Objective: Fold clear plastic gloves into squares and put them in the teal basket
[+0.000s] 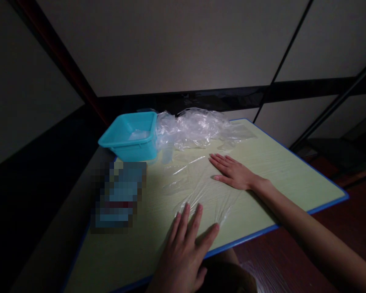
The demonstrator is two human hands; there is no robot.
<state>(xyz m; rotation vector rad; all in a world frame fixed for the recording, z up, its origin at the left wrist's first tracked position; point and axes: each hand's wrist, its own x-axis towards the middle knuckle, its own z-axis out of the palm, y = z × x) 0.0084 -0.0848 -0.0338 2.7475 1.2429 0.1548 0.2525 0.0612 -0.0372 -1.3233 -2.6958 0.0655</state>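
A thin clear plastic bag (198, 185) lies spread on the pale yellow table (277, 175), creased between my two hands. My left hand (186, 248) is at the near edge of the plastic, fingers spread, with the fingertips on it. Farther up and to the right, my right hand (234, 173) lies flat on the plastic, its fingers stretched out and the thumb apart. Neither hand grips anything. The exact outline of the clear plastic is hard to make out against the tabletop.
A turquoise plastic basin (131, 152) stands at the back left with something whitish inside. Beside it is a heap of crumpled clear plastic bags (198, 126). A blurred-out flat item (122, 193) lies on the left. The table has a blue edge; cabinet panels (177, 49) rise behind it.
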